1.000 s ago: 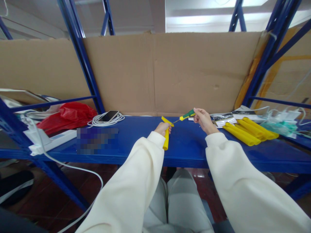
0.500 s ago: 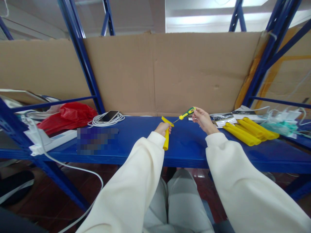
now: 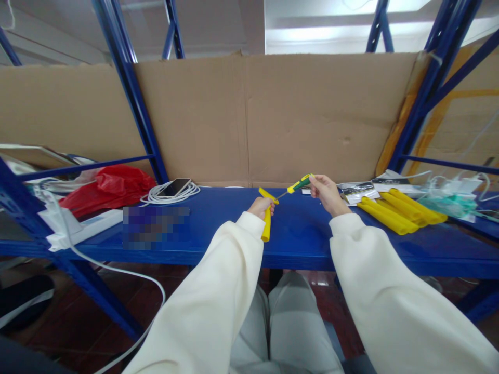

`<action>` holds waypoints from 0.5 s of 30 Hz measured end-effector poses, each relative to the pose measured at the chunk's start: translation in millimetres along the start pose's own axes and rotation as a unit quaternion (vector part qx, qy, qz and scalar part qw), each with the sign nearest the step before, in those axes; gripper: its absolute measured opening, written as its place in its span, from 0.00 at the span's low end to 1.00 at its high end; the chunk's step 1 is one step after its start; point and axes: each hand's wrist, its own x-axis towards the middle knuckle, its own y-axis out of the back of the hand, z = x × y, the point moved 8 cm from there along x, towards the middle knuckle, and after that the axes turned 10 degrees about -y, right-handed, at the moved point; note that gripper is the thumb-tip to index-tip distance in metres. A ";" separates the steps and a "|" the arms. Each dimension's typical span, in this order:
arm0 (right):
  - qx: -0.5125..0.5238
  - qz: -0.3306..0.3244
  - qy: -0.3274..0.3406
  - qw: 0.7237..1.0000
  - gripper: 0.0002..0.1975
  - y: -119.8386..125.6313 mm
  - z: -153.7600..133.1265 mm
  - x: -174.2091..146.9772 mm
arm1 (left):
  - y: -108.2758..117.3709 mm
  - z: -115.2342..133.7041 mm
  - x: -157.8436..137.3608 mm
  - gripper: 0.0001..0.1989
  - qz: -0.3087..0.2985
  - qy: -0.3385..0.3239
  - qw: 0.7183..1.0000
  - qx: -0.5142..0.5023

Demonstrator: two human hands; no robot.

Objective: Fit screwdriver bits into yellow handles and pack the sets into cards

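Note:
My left hand (image 3: pixel 260 206) is closed around a yellow T-shaped piece (image 3: pixel 266 228) with a tube-like handle and a slanted crosspiece at the top. A screwdriver (image 3: pixel 299 184) with a green and yellow handle slants down to the left, its tip at the crosspiece near my left fingers. Whether the tip sits in a screw is too small to tell. My right hand (image 3: pixel 326 193) pinches the far end of the screwdriver's handle with the fingertips. Both hands are above the blue shelf (image 3: pixel 226 236).
Several yellow tubes (image 3: pixel 390 215) lie at right beside plastic packets (image 3: pixel 357 191) and a greenish bag with white cables (image 3: pixel 456 205). At left are a phone (image 3: pixel 175 187) on a coiled white cable (image 3: pixel 154 195), a red bag (image 3: pixel 113 189) and a white power strip (image 3: pixel 91 228). Cardboard (image 3: pixel 312 119) stands behind.
My right fingers have shifted at the handle's end, and the screwdriver's handle has turned, showing more green on its underside. My left hand and the yellow piece stay nearly still.

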 end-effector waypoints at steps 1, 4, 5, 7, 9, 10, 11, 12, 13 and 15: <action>0.000 0.001 0.000 1.000 0.23 0.1 -0.1 -0.2 | 0.1 -1.2 -0.2 0.11 0.005 0.010 1.000 -0.001; -0.005 0.001 0.001 1.000 0.23 0.2 0.0 -0.3 | -1.8 -3.0 -0.4 0.16 0.003 0.024 1.000 -0.007; -0.007 0.001 0.002 1.000 0.23 0.2 0.0 -0.3 | -2.3 -3.5 -0.6 0.17 0.002 0.028 1.000 -0.009; -0.009 0.003 0.003 1.000 0.23 0.5 0.0 0.0 | -2.8 -4.4 -0.9 0.18 0.000 0.035 0.999 -0.010; -0.009 0.006 0.004 1.000 0.23 0.8 -0.1 0.2 | -2.5 -5.4 -1.1 0.17 0.003 0.043 0.999 -0.007; -0.009 0.009 0.005 1.000 0.23 1.1 -0.3 0.2 | -2.2 -5.7 -1.1 0.17 0.005 0.045 0.999 -0.005; -0.008 0.012 0.004 1.000 0.24 1.2 -0.5 0.2 | -1.9 -5.9 -1.1 0.17 0.008 0.047 0.999 -0.002; -0.007 0.015 0.004 1.000 0.24 1.4 -0.7 0.1 | -1.6 -5.8 -1.1 0.17 0.010 0.048 0.999 0.001; -0.007 0.017 0.003 1.000 0.24 1.6 -0.9 -0.1 | -1.3 -5.6 -1.0 0.17 0.012 0.046 0.999 0.003; -0.010 0.022 0.002 1.000 0.25 1.8 -1.3 -0.5 | -0.9 -4.3 -1.0 0.17 0.012 0.039 0.999 0.006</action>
